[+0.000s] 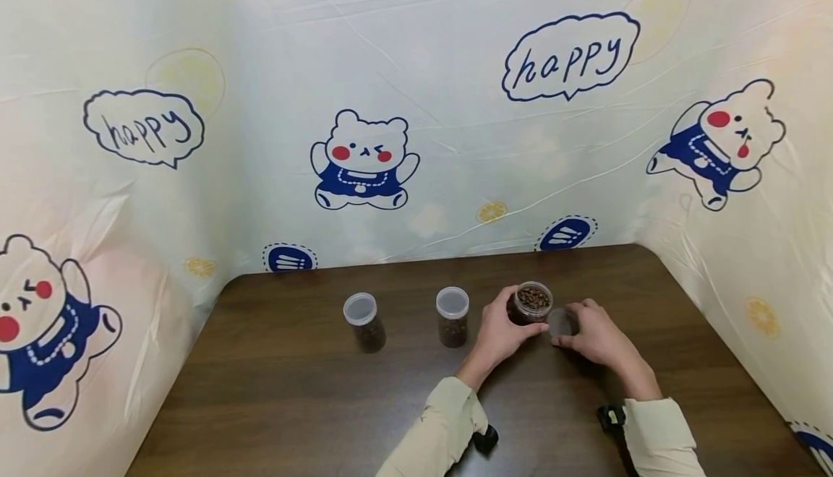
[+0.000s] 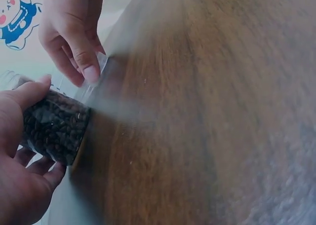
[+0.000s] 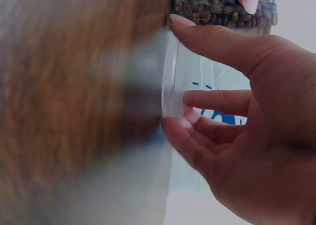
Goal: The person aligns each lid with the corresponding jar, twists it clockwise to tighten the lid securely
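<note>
My left hand grips a clear jar full of brown coffee beans. The jar stands upright with its mouth uncovered. Close on its right, my right hand holds a translucent round lid by the rim, thumb on one side and fingers on the other. In the right wrist view the lid is very near the wooden tabletop; whether it touches the wood I cannot tell.
Two more jars with dark contents and whitish lids stand to the left: a nearer jar and a farther jar. Behind the brown wooden table hangs a pale curtain printed with cartoon bears; it also runs along both sides.
</note>
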Demonstrator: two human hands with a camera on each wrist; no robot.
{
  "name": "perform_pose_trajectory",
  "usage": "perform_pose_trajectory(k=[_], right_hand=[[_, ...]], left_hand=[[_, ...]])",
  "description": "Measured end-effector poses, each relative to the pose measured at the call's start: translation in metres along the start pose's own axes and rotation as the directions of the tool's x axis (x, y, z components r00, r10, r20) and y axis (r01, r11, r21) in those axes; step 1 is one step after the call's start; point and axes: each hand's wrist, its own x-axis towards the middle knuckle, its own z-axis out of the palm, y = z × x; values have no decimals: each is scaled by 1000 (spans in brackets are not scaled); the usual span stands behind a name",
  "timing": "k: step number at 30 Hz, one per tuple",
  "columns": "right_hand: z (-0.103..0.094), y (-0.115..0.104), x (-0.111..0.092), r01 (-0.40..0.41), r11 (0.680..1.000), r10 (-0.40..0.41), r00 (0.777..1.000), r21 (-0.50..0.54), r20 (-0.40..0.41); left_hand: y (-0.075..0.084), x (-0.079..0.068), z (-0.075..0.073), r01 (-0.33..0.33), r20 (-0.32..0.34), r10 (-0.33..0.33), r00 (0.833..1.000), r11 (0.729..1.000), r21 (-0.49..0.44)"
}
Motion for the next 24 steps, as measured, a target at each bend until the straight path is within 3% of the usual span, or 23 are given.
perform_pose_trajectory(k=[10,18,24], right_hand=[[-9,-9,-5,29,1000,-29,999,11,-27],[-21,-23,-12,59,998,-60,998,-17,-38],[-30,-37,-18,118,993,-119,992,-21,-41]], left_hand=[[9,-9,-8,1,-24,-1,1000,1000,9],[22,-31,-23,10,-28,-9,1000,1000,22],[37,-50,-37,-29,-17,30,999,998,64]])
